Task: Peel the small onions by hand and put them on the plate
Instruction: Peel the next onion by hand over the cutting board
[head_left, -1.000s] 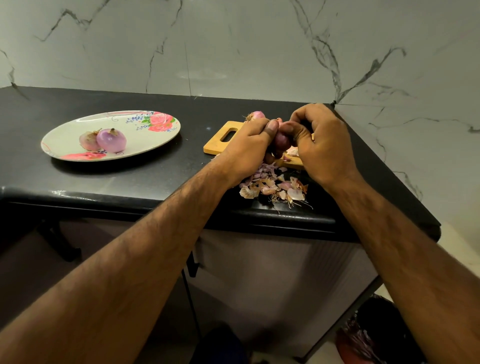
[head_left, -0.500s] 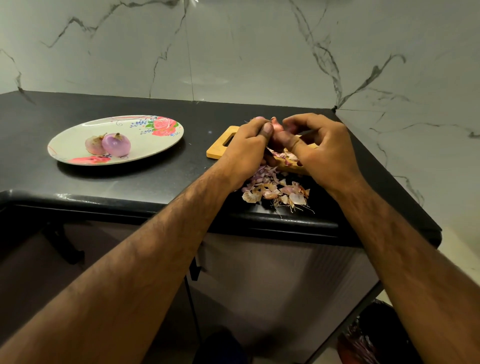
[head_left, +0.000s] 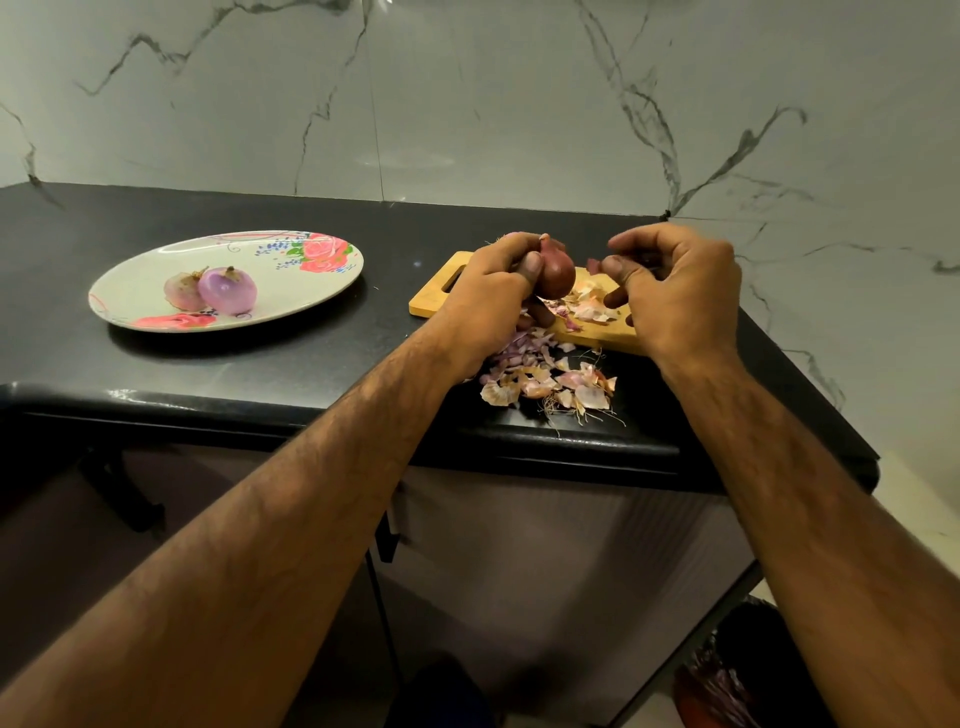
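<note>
My left hand (head_left: 493, 296) grips a small reddish-brown onion (head_left: 558, 270) above the wooden cutting board (head_left: 436, 296). A short gap to the right, my right hand (head_left: 675, 291) pinches a small scrap of onion skin (head_left: 594, 266) between thumb and fingertip. Two peeled pale purple onions (head_left: 227, 290) lie side by side on the flowered oval plate (head_left: 291, 291) at the left of the black counter. Part of another onion peeks out behind my left hand, mostly hidden.
A heap of peeled skins and roots (head_left: 550, 382) lies by the counter's front edge (head_left: 260, 410), with more scraps on the board. Marble walls close the back and right. Below the counter are cabinet fronts and a dark bin (head_left: 737, 675) on the floor.
My hands were together on the onion; now the right hand has pulled away to the right with a torn bit of skin. The left hand still holds the onion.
</note>
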